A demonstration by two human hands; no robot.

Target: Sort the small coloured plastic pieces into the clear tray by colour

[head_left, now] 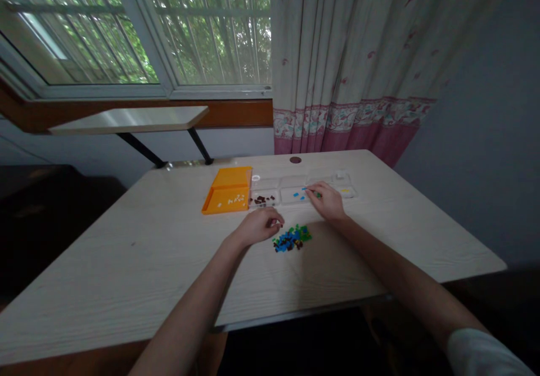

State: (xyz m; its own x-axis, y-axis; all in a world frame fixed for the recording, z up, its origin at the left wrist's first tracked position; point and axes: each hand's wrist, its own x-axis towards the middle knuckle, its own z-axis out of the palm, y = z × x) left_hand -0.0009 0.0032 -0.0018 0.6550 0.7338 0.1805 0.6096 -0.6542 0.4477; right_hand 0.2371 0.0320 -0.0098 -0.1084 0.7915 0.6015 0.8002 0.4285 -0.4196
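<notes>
A small heap of tiny blue, green and dark pieces (292, 238) lies on the pale wooden table (169, 252). My left hand (258, 225) rests curled just left of the heap, fingertips pinched near a blue piece. My right hand (327, 200) reaches over a clear compartment tray (295, 193) and pinches a small green piece. One compartment holds blue pieces (298, 195), another dark brown pieces (262, 199), another a yellow piece (345, 191).
An orange tray (228, 197) with small white pieces lies at the left end of the clear tray. A window, a narrow shelf (130, 120) and a pink-bordered curtain (350, 83) stand behind the table. A round cable hole (295, 160) is near the far edge.
</notes>
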